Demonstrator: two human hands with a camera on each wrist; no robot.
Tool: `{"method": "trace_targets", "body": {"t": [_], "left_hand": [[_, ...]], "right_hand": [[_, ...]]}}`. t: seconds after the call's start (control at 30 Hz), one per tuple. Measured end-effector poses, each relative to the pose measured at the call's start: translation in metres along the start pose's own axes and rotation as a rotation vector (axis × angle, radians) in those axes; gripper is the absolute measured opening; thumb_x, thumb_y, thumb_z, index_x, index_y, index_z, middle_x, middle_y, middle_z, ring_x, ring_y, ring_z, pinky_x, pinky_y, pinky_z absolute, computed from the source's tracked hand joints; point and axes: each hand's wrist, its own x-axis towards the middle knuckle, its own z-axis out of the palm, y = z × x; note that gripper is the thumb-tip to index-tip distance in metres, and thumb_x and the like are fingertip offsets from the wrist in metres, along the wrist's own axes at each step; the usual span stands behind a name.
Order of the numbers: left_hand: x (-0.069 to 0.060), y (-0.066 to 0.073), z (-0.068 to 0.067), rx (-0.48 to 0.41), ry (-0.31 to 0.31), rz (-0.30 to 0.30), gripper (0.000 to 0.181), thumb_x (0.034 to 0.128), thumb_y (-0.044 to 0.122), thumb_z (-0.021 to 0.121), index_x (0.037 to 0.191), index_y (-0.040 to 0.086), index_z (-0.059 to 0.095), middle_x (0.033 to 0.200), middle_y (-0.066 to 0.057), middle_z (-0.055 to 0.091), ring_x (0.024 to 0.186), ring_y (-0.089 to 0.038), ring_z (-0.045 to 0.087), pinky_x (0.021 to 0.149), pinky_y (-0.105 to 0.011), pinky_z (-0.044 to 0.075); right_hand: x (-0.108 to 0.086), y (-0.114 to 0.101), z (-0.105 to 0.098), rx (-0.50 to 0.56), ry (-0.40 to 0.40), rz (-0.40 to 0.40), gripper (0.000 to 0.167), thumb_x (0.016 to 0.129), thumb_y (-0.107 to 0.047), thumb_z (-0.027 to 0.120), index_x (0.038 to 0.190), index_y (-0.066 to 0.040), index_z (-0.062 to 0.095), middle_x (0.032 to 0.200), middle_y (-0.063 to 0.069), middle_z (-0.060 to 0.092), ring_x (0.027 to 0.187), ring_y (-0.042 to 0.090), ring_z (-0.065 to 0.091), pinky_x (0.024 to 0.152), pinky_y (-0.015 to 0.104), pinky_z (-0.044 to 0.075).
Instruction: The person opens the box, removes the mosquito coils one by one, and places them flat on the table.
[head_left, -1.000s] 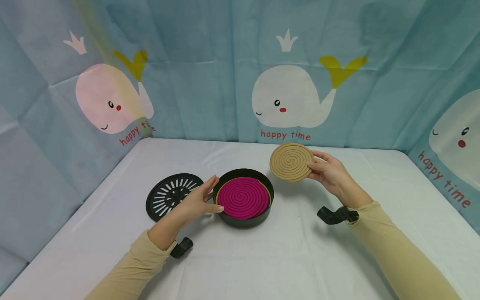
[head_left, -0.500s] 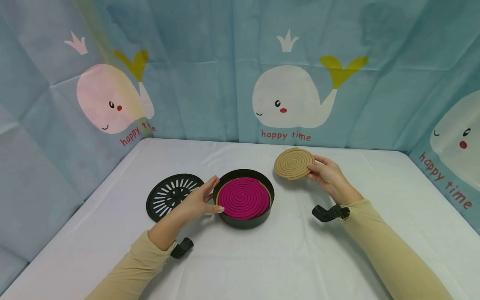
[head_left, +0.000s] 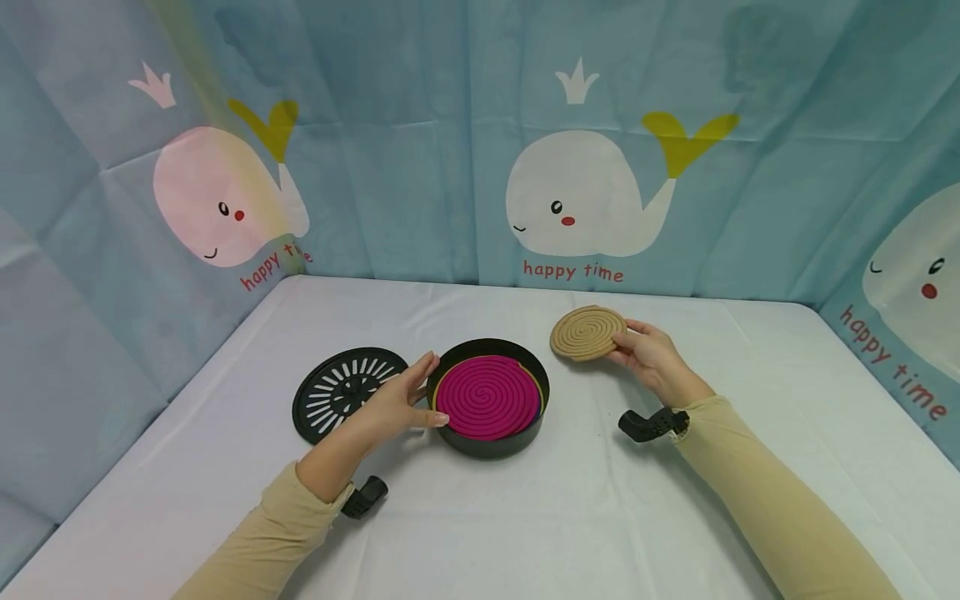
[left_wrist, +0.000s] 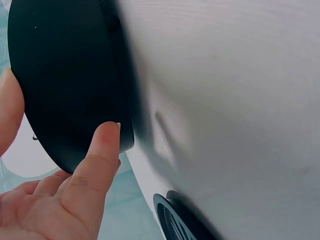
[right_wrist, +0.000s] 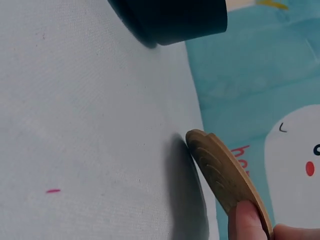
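Observation:
A tan mosquito coil (head_left: 587, 332) is pinched at its right edge by my right hand (head_left: 660, 358), just above the cloth. In the right wrist view the coil (right_wrist: 225, 175) appears nearly edge-on, under the thumb. Left of it stands a round black tin (head_left: 491, 448) with a magenta mosquito coil (head_left: 487, 398) inside. Yellow and dark blue edges show beneath the magenta coil. My left hand (head_left: 392, 408) rests against the tin's left side, thumb and fingers spread and fairly straight. Up close in the left wrist view, fingertips touch the tin's dark wall (left_wrist: 65, 70).
A round black slotted lid (head_left: 318, 417) lies on the white tablecloth (head_left: 540, 525) at the left, partly behind my left hand. Blue whale-print curtains (head_left: 420, 167) close off the back and sides. Each wrist carries a small black camera mount (head_left: 648, 425).
My right hand has lowered the tan coil towards the table and tilted it from nearly facing me to flatter. My left hand and the tin have stayed in place.

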Motion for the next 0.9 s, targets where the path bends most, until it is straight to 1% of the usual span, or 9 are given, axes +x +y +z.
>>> {"method": "trace_targets", "body": {"t": [0.07, 0.1, 0.17, 0.23, 0.27, 0.33, 0.5, 0.73, 0.9], "left_hand": [[0.000, 0.000, 0.000, -0.003, 0.001, -0.003, 0.098, 0.0845, -0.001, 0.073, 0.156, 0.002, 0.005, 0.160, -0.016, 0.013, 0.143, -0.043, 0.016, 0.113, -0.049, 0.025], [-0.001, 0.001, 0.000, -0.003, 0.002, -0.004, 0.098, 0.0845, -0.001, 0.073, 0.156, 0.002, 0.005, 0.160, -0.016, 0.013, 0.143, -0.043, 0.016, 0.113, -0.049, 0.025], [-0.001, 0.001, 0.000, -0.003, 0.003, -0.009, 0.098, 0.0846, -0.001, 0.073, 0.156, 0.002, 0.005, 0.161, -0.016, 0.013, 0.143, -0.043, 0.016, 0.113, -0.049, 0.025], [-0.001, 0.002, 0.000, -0.003, 0.006, -0.014, 0.098, 0.0846, -0.001, 0.073, 0.156, 0.002, 0.005, 0.161, -0.015, 0.013, 0.143, -0.043, 0.016, 0.113, -0.049, 0.025], [-0.001, 0.002, 0.000, -0.002, 0.006, -0.014, 0.098, 0.0845, -0.001, 0.073, 0.156, 0.002, 0.005, 0.161, -0.015, 0.013, 0.143, -0.043, 0.016, 0.113, -0.049, 0.025], [-0.001, 0.002, 0.001, 0.001, 0.010, -0.017, 0.098, 0.0844, -0.001, 0.073, 0.156, 0.002, 0.006, 0.161, -0.015, 0.013, 0.143, -0.043, 0.017, 0.113, -0.049, 0.025], [-0.002, 0.003, 0.002, 0.008, 0.018, -0.026, 0.098, 0.0839, -0.001, 0.073, 0.156, 0.002, 0.007, 0.160, -0.015, 0.014, 0.142, -0.043, 0.018, 0.113, -0.049, 0.026], [-0.002, 0.003, 0.002, 0.007, 0.023, -0.032, 0.098, 0.0837, -0.003, 0.073, 0.156, 0.002, 0.007, 0.160, -0.015, 0.014, 0.142, -0.044, 0.019, 0.112, -0.050, 0.027], [-0.002, 0.003, 0.002, 0.010, 0.024, -0.027, 0.097, 0.0839, -0.003, 0.073, 0.156, 0.003, 0.007, 0.160, -0.015, 0.014, 0.142, -0.044, 0.019, 0.112, -0.049, 0.027]], "right_hand": [[0.002, 0.000, -0.001, 0.002, -0.018, 0.004, 0.065, 0.101, 0.003, 0.038, 0.157, -0.006, 0.006, 0.150, 0.019, 0.029, 0.106, 0.015, 0.059, 0.084, 0.022, 0.053], [0.003, 0.000, -0.001, -0.003, -0.025, 0.008, 0.065, 0.102, 0.003, 0.036, 0.157, -0.007, 0.004, 0.154, 0.019, 0.023, 0.116, 0.018, 0.055, 0.089, 0.024, 0.051], [0.006, 0.001, -0.003, 0.007, -0.052, 0.021, 0.064, 0.103, 0.003, 0.031, 0.157, -0.008, -0.002, 0.159, 0.018, 0.011, 0.135, 0.024, 0.039, 0.101, 0.031, 0.043], [0.008, 0.001, -0.005, 0.018, -0.091, 0.038, 0.064, 0.103, 0.003, 0.027, 0.155, -0.008, -0.009, 0.161, 0.017, 0.002, 0.143, 0.026, 0.021, 0.109, 0.038, 0.033], [0.008, 0.001, -0.007, 0.017, -0.106, 0.046, 0.064, 0.103, 0.003, 0.025, 0.155, -0.008, -0.011, 0.161, 0.017, 0.000, 0.144, 0.027, 0.016, 0.111, 0.041, 0.028], [0.009, 0.001, -0.009, 0.008, -0.125, 0.065, 0.064, 0.103, 0.002, 0.024, 0.154, -0.008, -0.014, 0.161, 0.017, -0.002, 0.145, 0.026, 0.014, 0.113, 0.043, 0.023], [0.004, 0.000, -0.013, -0.062, -0.134, 0.083, 0.065, 0.102, -0.001, 0.026, 0.152, -0.002, -0.015, 0.159, 0.021, -0.002, 0.143, 0.025, 0.016, 0.115, 0.043, 0.023], [-0.004, -0.005, -0.021, -0.057, -0.155, 0.088, 0.066, 0.102, 0.000, 0.027, 0.152, -0.002, -0.017, 0.159, 0.021, -0.010, 0.146, 0.029, 0.003, 0.116, 0.043, 0.017], [-0.008, -0.006, -0.026, -0.083, -0.159, 0.085, 0.064, 0.103, -0.001, 0.025, 0.151, -0.002, -0.017, 0.158, 0.021, -0.013, 0.147, 0.031, 0.001, 0.117, 0.043, 0.016]]}}
